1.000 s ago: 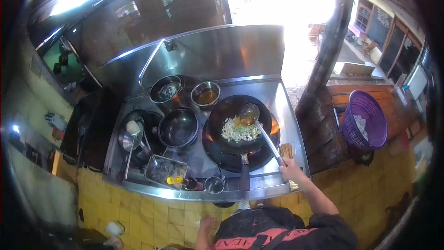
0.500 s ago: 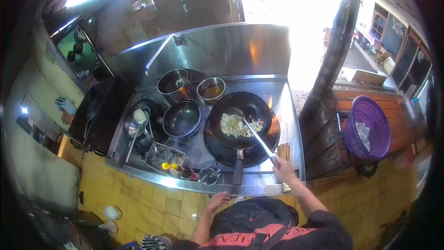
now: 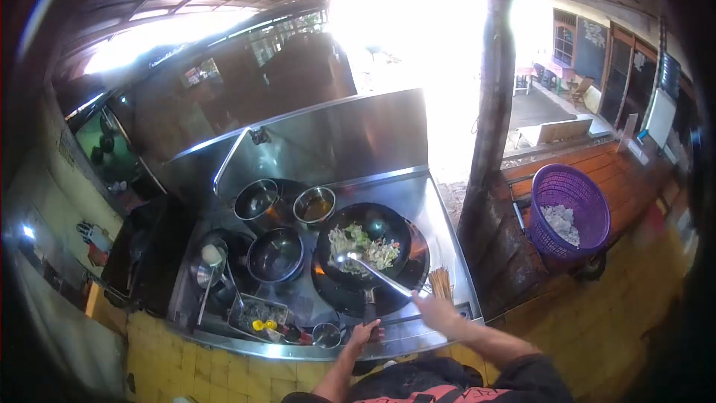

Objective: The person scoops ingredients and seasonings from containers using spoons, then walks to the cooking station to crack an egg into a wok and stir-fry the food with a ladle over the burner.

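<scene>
My right hand is closed round the end of a long-handled metal ladle. The ladle's bright head rests among chopped, pale green and white vegetables in a black wok. At the stove's front edge, my left hand is closed at the lower end of the wok's handle; its fingers are partly hidden. A larger dark pan lies under the wok.
Left of the wok stand a dark pan, a pot and a small pot of brown liquid. Yellow-capped bottles and a metal cup line the front. Bamboo sticks and a purple basket are rightward.
My left hand has moved from in front of the stove onto the wok handle. The ladle has shifted left across the wok, and the vegetables lie more spread out. The camera view has tilted up.
</scene>
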